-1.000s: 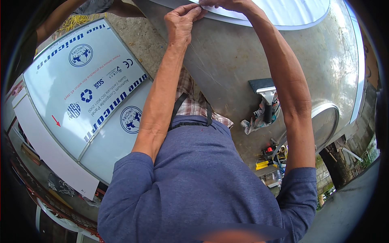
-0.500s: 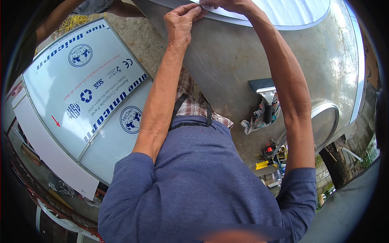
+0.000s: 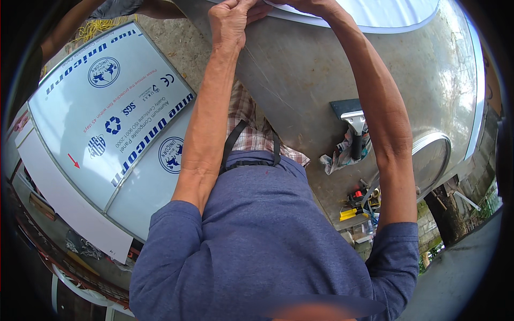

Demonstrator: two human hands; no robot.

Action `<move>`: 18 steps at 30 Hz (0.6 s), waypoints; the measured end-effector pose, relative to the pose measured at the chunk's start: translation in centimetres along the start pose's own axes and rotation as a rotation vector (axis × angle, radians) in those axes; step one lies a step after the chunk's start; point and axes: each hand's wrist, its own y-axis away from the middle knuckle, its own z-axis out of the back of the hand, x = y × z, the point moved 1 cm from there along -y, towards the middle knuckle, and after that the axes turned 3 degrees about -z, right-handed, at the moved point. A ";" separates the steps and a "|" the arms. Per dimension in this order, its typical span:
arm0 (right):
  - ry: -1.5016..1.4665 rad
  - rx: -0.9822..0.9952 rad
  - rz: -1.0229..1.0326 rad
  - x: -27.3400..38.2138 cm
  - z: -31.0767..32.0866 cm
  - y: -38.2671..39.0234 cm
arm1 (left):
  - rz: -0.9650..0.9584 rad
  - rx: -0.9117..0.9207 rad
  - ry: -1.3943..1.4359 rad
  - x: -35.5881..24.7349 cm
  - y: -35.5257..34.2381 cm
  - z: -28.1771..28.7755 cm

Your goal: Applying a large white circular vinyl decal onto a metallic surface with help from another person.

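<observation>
A white flexible sheet point(image 3: 380, 16) with a rippled surface and curved edge lies at the far end of a metal-topped table point(image 3: 300, 69). My left hand point(image 3: 230, 24) is closed in a pinch at the sheet's near left corner. Just right of it, my right hand point(image 3: 308, 5) also has its fingers closed on the sheet's edge. The top of the picture cuts off part of both hands, so the fingertips show only partly.
A wide scraper point(image 3: 352, 120) with a black handle rests on a crumpled rag point(image 3: 334, 162). Nearer lie small tools with a yellow-handled one point(image 3: 349, 214), beside a coiled strip point(image 3: 447, 155). Left stands a film-covered panel point(image 3: 112, 128). A co-worker's arm point(image 3: 67, 27) shows at upper left.
Both hands sit slightly higher in the picture, the left one also a little further left. The sheet appears shifted upward with the view. Both hands keep their pinch at its edge.
</observation>
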 end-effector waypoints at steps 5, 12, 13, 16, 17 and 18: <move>0.066 0.010 0.046 0.4 0.3 -0.4 | 0.010 -0.015 -0.005 0.0 -0.1 0.0; 0.073 0.030 0.060 0.3 0.8 -0.2 | -0.035 0.012 -0.013 -0.4 0.0 -0.7; 0.086 0.028 0.075 0.3 0.9 -0.2 | -0.029 0.004 -0.005 -0.4 0.0 -0.8; 0.092 0.046 0.040 0.9 0.5 -0.6 | -0.041 -0.005 -0.020 -0.4 0.0 -0.3; 0.090 0.049 0.044 1.1 0.4 -0.8 | -0.043 -0.010 -0.021 -0.4 0.1 -0.1; 0.101 0.059 0.025 1.3 0.5 -0.8 | -0.042 -0.002 -0.002 -0.4 0.1 -0.1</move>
